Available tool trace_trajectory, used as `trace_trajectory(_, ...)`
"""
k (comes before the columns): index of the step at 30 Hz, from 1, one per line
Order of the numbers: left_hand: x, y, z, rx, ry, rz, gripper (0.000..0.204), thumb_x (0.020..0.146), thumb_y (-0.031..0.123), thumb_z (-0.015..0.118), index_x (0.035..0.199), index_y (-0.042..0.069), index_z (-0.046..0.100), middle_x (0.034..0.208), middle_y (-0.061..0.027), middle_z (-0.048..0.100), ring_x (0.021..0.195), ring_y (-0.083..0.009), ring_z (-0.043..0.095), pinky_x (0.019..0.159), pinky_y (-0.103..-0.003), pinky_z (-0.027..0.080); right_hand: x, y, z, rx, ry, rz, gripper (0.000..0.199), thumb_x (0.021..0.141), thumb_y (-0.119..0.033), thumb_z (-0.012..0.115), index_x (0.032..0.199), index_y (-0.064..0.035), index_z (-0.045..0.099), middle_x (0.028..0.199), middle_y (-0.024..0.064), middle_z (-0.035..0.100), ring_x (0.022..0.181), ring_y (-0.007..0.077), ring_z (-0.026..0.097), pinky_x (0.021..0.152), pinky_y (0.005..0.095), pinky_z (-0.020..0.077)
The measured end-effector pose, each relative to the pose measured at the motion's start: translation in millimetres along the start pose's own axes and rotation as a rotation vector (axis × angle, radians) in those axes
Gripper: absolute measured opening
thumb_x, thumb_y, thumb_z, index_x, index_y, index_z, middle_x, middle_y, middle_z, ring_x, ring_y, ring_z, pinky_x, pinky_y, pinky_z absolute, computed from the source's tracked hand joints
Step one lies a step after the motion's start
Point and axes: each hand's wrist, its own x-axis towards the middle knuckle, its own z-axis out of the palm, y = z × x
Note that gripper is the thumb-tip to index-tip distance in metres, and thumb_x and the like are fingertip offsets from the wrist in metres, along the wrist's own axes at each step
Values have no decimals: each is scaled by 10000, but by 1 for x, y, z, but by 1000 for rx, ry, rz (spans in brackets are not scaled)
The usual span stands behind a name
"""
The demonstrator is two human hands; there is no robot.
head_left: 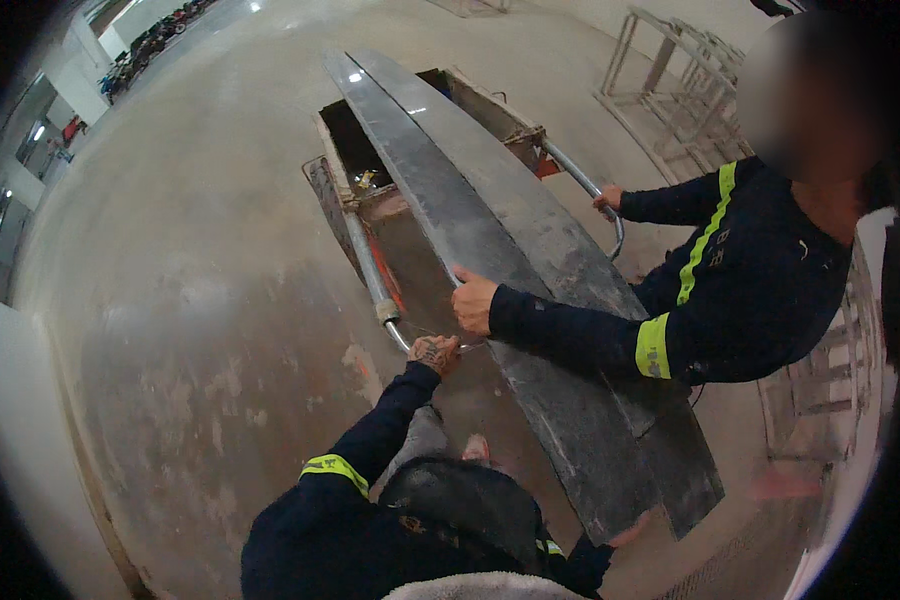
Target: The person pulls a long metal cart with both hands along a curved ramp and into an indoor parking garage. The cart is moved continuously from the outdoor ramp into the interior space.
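Note:
Two long dark grey slabs [490, 235] lie side by side, lengthwise across a worn cart [425, 245] with metal tube handles. My left hand [435, 353] is closed around the bent end of the cart's left handle [375, 275]. Low at the slabs' near end is my right hand [628, 530], partly covered by the slab's edge; its fingers are hidden. A co-worker on the right has one hand [475, 302] on the left slab's edge, and the other hand [608, 200] grips the cart's right handle [575, 178].
Pale metal frames [670, 90] stand behind the co-worker, with another rack [820, 390] at the right. A white wall [20, 420] runs along the left. Motorbikes [150, 45] are parked far back. The concrete floor [200, 250] has worn patches.

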Motion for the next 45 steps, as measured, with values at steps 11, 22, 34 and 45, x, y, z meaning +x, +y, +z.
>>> trace_trajectory(11, 28, 10, 16, -71, -99, -117, 172, 686, 271, 557, 734, 122, 628, 738, -109, 620, 713, -259, 615, 642, -378, 478, 36, -12, 40, 35, 0, -100, 430, 865, -340, 385, 1031, 20, 551, 994, 142, 571, 906, 258, 545, 796, 352, 428)
trace_trajectory(22, 31, 17, -13, -15, -12, -159, 199, 678, 270, 569, 711, 84, 634, 756, -128, 628, 705, -257, 622, 627, -367, 490, 35, -12, 44, -69, 195, -581, 421, 864, -326, 388, 998, 28, 573, 955, 149, 593, 870, 265, 571, 772, 358, 450)
trace_trajectory(34, 27, -19, -1, 55, -111, -98, 223, 677, 311, 583, 713, 95, 624, 746, -113, 623, 737, -269, 612, 645, -380, 488, 6, 4, 46, 42, -17, -176, 467, 834, -375, 444, 1118, -6, 464, 1095, 128, 494, 972, 274, 501, 836, 369, 409)
trace_trajectory(45, 38, 4, 32, -3, -241, -261, 265, 638, 330, 649, 732, 82, 641, 796, -140, 635, 726, -271, 623, 665, -385, 493, 4, -60, 66, 477, -553, 379, 621, 801, -433, 506, 1256, -44, 339, 1257, 103, 382, 1092, 284, 419, 911, 381, 361)
